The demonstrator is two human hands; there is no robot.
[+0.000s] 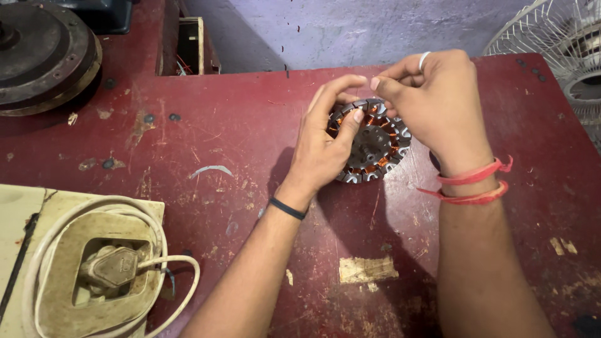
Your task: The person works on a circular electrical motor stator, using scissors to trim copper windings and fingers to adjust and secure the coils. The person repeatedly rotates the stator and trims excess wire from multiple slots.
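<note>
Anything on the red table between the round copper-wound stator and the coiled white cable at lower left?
Head view: only the left forearm crosses bare, scratched red table; no objects between stator and cable.

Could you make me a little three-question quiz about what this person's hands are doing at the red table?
1. True or false: both hands touch the round motor stator wound with copper wire.
2. Which wrist wears the red thread bands? A) left B) right C) both
3. What lies at the near left corner of the red table?

Key:
1. True. The left hand holds its left rim, thumb across the top, and the right hand pinches at its upper edge.
2. B. The left wrist has a thin dark band.
3. A coiled white cord with a plug, resting on a pale board.
</note>
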